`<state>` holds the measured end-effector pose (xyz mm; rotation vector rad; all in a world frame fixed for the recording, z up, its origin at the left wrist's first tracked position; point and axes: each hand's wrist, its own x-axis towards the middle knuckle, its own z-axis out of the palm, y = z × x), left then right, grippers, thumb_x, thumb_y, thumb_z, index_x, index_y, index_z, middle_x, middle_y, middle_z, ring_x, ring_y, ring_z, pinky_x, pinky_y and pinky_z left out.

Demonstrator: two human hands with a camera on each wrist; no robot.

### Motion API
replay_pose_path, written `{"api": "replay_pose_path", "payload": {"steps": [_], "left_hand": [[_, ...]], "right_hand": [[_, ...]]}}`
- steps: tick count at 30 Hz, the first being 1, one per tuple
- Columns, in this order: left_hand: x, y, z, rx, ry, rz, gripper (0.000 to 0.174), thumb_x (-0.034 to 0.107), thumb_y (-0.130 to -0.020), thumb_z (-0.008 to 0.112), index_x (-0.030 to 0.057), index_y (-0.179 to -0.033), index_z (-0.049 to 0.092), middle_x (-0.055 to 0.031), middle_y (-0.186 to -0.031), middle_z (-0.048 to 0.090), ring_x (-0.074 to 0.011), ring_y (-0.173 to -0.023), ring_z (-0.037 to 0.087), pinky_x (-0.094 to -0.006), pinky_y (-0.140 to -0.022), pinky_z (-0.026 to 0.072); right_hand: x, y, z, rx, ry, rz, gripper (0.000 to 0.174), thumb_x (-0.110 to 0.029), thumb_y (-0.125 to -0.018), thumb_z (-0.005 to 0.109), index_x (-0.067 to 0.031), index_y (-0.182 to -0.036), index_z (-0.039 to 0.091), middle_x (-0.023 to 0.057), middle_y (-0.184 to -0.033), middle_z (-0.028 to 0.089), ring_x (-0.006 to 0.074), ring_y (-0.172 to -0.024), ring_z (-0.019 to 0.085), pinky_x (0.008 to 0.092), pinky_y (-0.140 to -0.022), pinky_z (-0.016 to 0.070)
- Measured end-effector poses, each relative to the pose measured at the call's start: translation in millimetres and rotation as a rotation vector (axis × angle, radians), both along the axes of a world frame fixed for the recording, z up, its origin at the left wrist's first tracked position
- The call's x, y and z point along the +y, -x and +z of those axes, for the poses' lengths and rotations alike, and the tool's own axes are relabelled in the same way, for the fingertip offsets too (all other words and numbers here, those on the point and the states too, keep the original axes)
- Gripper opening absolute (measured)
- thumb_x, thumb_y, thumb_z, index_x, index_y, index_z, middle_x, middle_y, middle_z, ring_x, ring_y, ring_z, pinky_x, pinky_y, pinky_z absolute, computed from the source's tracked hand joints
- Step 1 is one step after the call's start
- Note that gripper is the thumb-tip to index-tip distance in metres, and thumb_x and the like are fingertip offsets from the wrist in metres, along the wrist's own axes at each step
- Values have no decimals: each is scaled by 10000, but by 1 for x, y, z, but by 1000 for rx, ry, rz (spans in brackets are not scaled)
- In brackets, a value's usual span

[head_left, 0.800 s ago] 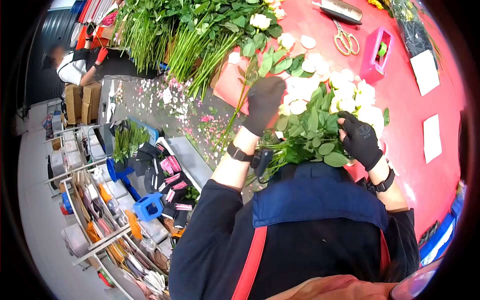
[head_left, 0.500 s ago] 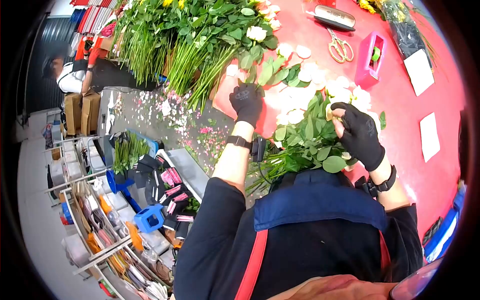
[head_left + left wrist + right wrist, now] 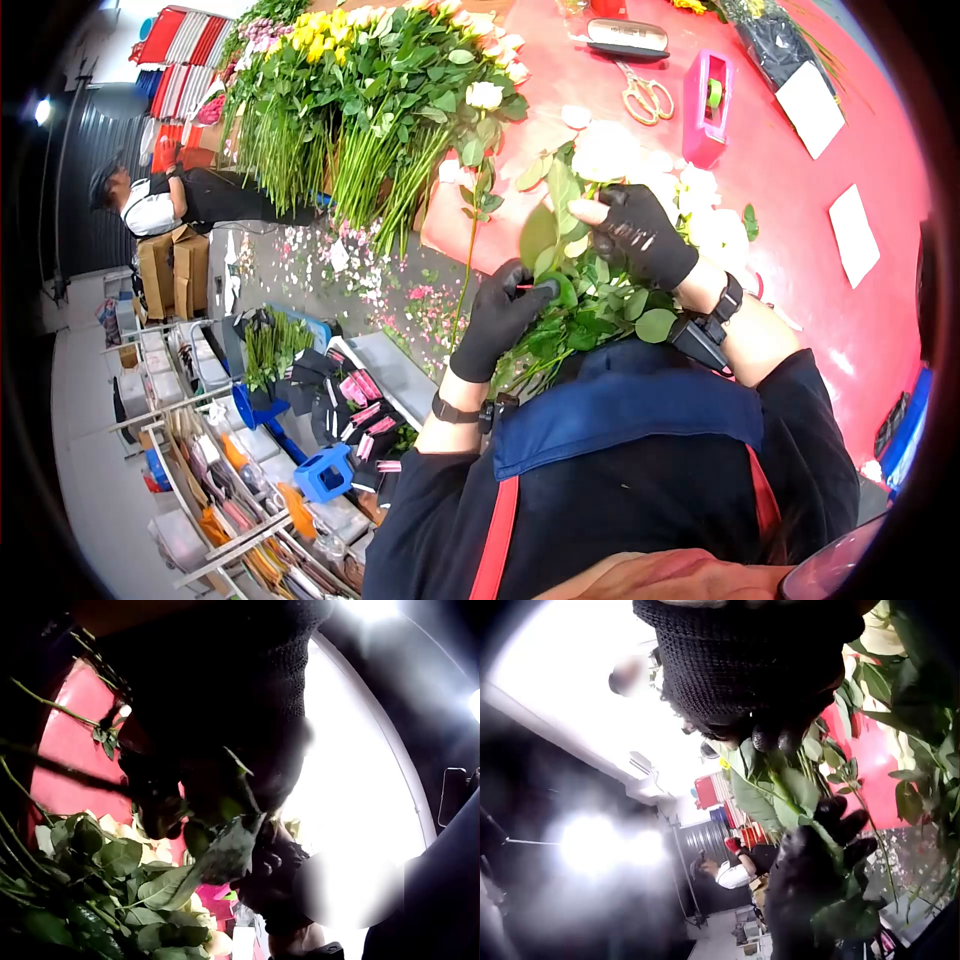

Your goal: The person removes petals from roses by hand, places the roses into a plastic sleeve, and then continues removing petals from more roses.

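The gloved left hand [image 3: 503, 312] is curled tight around the stems of the rose bunch [image 3: 600, 300], held at the near edge of the red table [image 3: 790, 200]. The right hand [image 3: 640, 235] closes its fingers on the bunch's leafy top, just under the white blooms [image 3: 605, 150].

Knit cloth glove [image 3: 750, 667], seemingly glossy table [image 3: 790, 260]

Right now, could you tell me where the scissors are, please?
In the head view the scissors lie on the red table toward the upper right, just left of the pink tape dispenser.
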<state>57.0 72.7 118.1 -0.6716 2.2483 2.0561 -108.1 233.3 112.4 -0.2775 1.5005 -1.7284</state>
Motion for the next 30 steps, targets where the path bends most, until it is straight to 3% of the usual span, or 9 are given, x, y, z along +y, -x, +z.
{"api": "replay_pose_path", "payload": {"steps": [2,3,5,8,11,12,18,25,30], "left_hand": [[2,-1,20,50,-41,-79,515,77,-889,688,-3,-1355,485,-86,-1215,618,-153,-1134,573,-320,-944,485],[8,4,25,107,-68,17,432,76,-894,683,-9,-1294,545,-87,-1187,637,-138,-1077,593,-312,-898,501],[11,17,33,115,-22,-29,389,94,-905,672,-13,-1267,579,-81,-1120,672,-123,-997,620,-293,-849,510],[17,22,28,94,-8,74,293,130,-889,683,-26,-1137,663,-55,-922,716,-97,-820,643,-271,-742,520],[20,18,36,67,63,133,246,124,-856,692,-34,-1045,700,-58,-859,726,-85,-765,644,-267,-688,522],[19,15,32,70,69,147,248,124,-855,690,-34,-1046,701,-58,-855,727,-84,-759,644,-267,-684,521],[21,6,29,122,67,173,195,117,-848,677,-24,-977,716,-34,-769,706,-92,-639,608,-275,-600,483],[29,4,37,66,71,177,171,97,-865,648,-18,-967,720,-22,-771,692,-74,-665,593,-256,-610,465],[33,5,44,125,-158,267,182,125,-898,660,-27,-973,728,-24,-863,715,-83,-748,624,-258,-665,490]], "right_hand": [[-2,-11,9,107,-103,78,432,-290,-892,726,-50,-589,532,7,-527,482,99,-470,444,303,-484,364],[-3,-16,-6,362,-41,123,428,-281,-889,723,-6,-617,539,38,-531,480,99,-502,455,312,-496,379],[-8,-30,-17,455,-49,194,336,-237,-886,712,15,-698,593,61,-535,459,107,-525,460,312,-516,396],[0,-43,-7,285,106,275,214,-191,-869,703,3,-793,654,88,-593,511,164,-540,518,326,-538,426],[12,-39,10,975,83,136,142,-154,-838,708,-17,-872,690,103,-676,583,237,-591,574,344,-558,452],[17,-42,18,1022,32,32,131,-126,-808,728,-30,-891,696,117,-747,625,282,-658,612,365,-578,473],[21,-42,54,1432,19,-41,183,-56,-746,747,-69,-922,699,81,-742,595,269,-627,589,395,-559,451],[15,-47,47,1540,-11,-62,176,-85,-715,749,-68,-872,671,90,-753,594,285,-635,580,403,-561,437],[26,-42,40,1249,63,-79,194,-54,-723,746,-51,-905,680,107,-735,599,303,-656,595,412,-585,459]]}}
